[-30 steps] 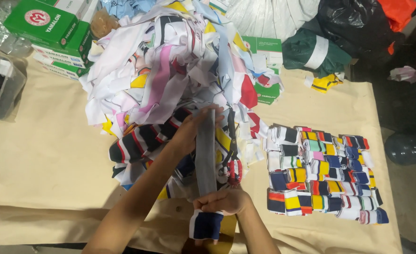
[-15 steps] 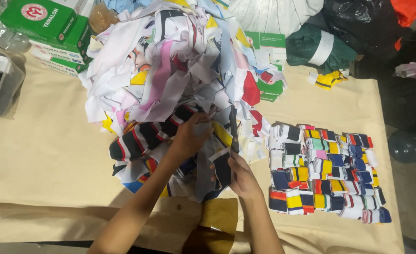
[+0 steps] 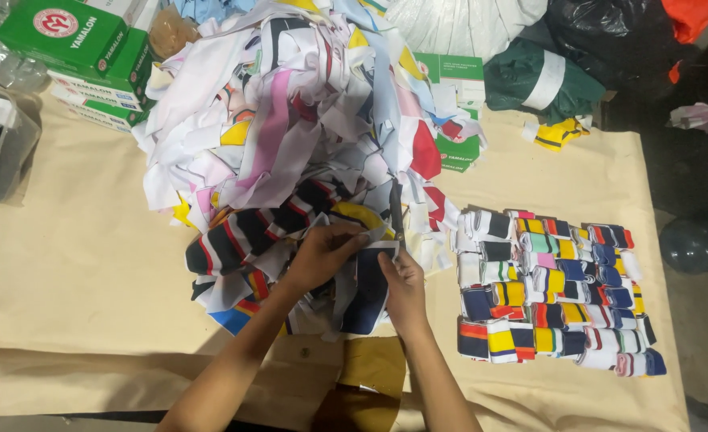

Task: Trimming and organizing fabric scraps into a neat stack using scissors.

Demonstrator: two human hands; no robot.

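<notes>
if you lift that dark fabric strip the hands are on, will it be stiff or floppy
Probably floppy: the dark fabric strip droops below the left hand and right hand. Likely light, since fingertips alone pinch its top edge. It may snag, as it lies against the tangled fabric pile.

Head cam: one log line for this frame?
left hand: grips fabric strip | right hand: grips same strip | site: fabric pile edge | beside: folded rows
</notes>
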